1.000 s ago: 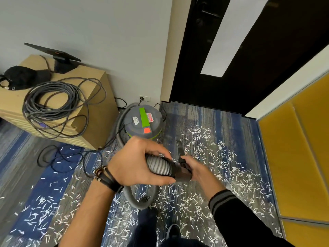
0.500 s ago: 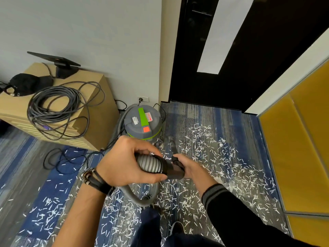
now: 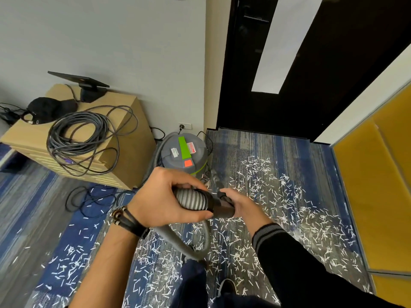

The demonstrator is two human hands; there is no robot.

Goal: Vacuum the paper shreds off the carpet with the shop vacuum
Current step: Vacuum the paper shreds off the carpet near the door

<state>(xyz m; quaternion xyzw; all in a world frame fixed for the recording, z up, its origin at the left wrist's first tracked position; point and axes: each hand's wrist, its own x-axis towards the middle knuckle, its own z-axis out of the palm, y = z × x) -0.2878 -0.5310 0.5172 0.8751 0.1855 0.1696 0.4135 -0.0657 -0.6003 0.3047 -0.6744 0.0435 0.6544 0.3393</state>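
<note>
Hose (image 3: 191, 200), grey and ribbed, lies crosswise in front of the person at mid-view, its black cuff (image 3: 210, 203) joined to a dark tube (image 3: 224, 211). The left hand (image 3: 162, 200) wraps the ribbed end just beside the cuff, fingers curled over the top and thumb underneath. The right hand (image 3: 243, 205) grips the tube from the other side, fingers curled over it. Below the hands a loop of the hose hangs down to the carpet (image 3: 255, 143) near the person's feet.

The vacuum (image 3: 184, 155), a grey drum with a green strip and an orange-red patch on its lid, stands on the carpet beyond the hands, close to the wall. White shreds (image 3: 266, 181) are strewn over the blue and grey striped carpet, thickest to the right of the hands and around the feet, thinner on the left.

Dark bands (image 3: 129, 221) circle the left wrist; the right arm wears a black sleeve (image 3: 311, 274) with a striped cuff.

Left of the vacuum stands a wooden cabinet (image 3: 131, 141) bearing a coil of grey cable (image 3: 77, 132), a black cap (image 3: 47, 108) and a black screen on a stand (image 3: 89, 85). Thin black cords (image 3: 82, 196) lie on the carpet before it. An outlet (image 3: 185, 126) sits low on the wall behind the vacuum. A dark door (image 3: 322, 96) with a pale strip fills the far corner, and a yellow panel (image 3: 378, 185) runs along the right.
</note>
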